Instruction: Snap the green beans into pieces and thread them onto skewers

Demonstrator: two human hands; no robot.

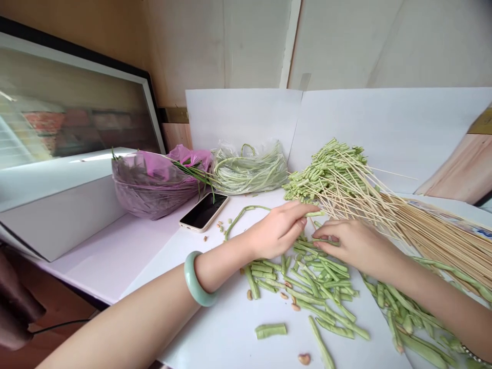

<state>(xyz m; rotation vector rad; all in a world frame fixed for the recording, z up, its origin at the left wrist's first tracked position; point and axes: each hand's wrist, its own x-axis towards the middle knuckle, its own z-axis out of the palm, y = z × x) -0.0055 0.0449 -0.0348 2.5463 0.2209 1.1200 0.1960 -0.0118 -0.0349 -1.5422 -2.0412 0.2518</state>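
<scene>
Just above cut bean pile [307, 287]: pinch on short bean [315, 213] by left hand [279, 230], long axis toward 3 o'clock. Right hand [357, 246] nearer skewers [423, 228], fingers [318, 245] pressed together on second bean [330, 242].

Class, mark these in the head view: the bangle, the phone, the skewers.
Bangle [195, 279]: head view, on the band's front.
Phone [203, 211]: head view, on the dark screen.
Skewers [434, 241]: head view, on the bare wooden shafts.

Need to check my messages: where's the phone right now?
In the head view, the smartphone lies face up on the white table, just right of the pink plastic bag and left of the left hand.
</scene>
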